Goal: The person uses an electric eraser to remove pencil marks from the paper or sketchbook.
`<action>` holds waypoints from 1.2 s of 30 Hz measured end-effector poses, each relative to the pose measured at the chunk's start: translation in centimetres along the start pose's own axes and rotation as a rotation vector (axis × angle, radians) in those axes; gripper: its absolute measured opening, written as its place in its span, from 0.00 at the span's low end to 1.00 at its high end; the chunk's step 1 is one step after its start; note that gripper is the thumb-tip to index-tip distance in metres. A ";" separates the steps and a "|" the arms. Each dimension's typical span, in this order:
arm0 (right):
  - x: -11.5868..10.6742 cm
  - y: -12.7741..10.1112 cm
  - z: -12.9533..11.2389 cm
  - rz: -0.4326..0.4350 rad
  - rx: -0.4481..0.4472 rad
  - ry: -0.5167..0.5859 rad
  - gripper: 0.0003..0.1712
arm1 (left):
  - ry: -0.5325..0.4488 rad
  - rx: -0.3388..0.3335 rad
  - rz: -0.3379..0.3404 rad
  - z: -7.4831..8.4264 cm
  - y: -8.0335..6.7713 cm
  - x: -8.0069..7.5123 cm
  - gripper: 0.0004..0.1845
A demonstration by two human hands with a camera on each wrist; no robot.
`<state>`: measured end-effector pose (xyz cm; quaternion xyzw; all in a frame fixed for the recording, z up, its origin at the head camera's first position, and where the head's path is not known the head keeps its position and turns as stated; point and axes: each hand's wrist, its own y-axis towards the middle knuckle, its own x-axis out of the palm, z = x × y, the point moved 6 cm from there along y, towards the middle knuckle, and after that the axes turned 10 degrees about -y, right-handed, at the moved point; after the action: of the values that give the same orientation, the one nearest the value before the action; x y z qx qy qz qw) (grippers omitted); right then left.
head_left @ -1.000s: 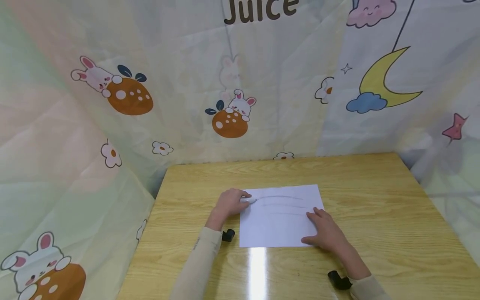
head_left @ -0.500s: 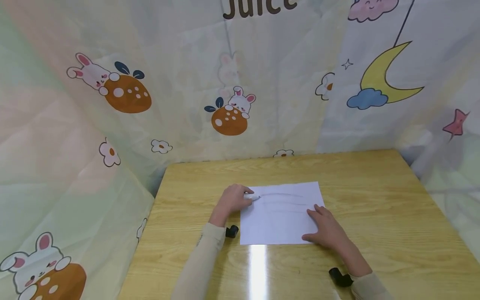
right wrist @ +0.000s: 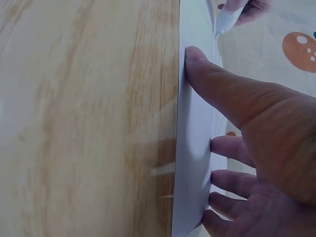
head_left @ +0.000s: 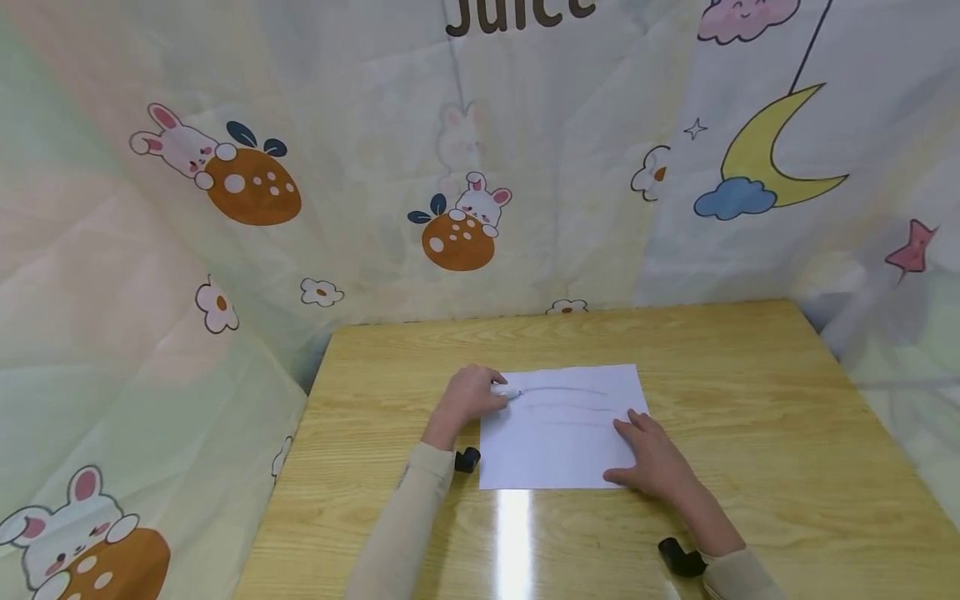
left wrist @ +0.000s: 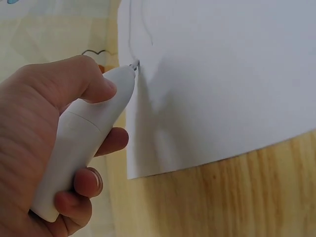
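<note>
A white sheet of paper (head_left: 558,458) lies on the wooden table, bearing three faint grey curved lines. At its upper left, my left hand (head_left: 467,396) grips a thick white pen-shaped tool (left wrist: 89,116) with a narrow grey tip. In the left wrist view the thumb lies along the tool's front and the other fingers curl beneath its body. That tip sits at the left end of the topmost line (head_left: 562,388). My right hand (head_left: 656,458) rests on the sheet's right side, thumb (right wrist: 212,74) and fingers spread, fingertips on the paper.
The wooden table (head_left: 780,433) extends around the sheet on every side. Behind it and at the sides hangs a printed cloth (head_left: 360,167) with rabbits, a moon and flowers. Black wrist-worn pieces (head_left: 681,557) show near both wrists.
My left hand and the tool have shifted slightly to the right, the tip staying at the top line's left end. The right hand holds its place on the sheet. The head view has tilted slightly.
</note>
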<state>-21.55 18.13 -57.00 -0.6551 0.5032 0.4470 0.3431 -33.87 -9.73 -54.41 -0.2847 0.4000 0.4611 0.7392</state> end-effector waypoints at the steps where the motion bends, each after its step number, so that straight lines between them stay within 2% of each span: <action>1: -0.1 0.1 -0.1 0.000 -0.002 -0.001 0.50 | 0.009 -0.003 0.005 -0.1 0.0 -0.1 0.16; 7: -0.3 0.3 -0.4 0.000 -0.006 -0.003 0.50 | 0.052 -0.043 0.015 -0.7 -0.2 -0.3 0.16; 14: 0.0 0.2 -0.4 0.001 -0.011 0.000 0.50 | 0.074 0.000 0.002 -0.2 -0.1 -0.4 0.16; 19: 0.3 -0.1 0.0 -0.008 0.006 -0.002 0.50 | 0.088 -0.055 0.003 -0.5 -0.3 -0.4 0.15; 26: 0.3 0.0 0.2 -0.002 0.006 0.002 0.51 | 0.108 0.027 -0.006 0.8 0.6 0.1 0.16; 32: 0.2 0.2 0.0 -0.002 0.009 0.000 0.51 | 0.162 -0.036 0.015 0.6 0.1 -0.6 0.14; 36: 0.2 0.2 0.0 -0.002 0.009 -0.004 0.51 | 0.175 -0.021 0.003 0.9 -0.1 -0.8 0.15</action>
<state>-21.75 17.98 -57.17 -0.6534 0.5037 0.4457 0.3474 -33.70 -9.44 -53.28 -0.3309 0.4588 0.4395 0.6977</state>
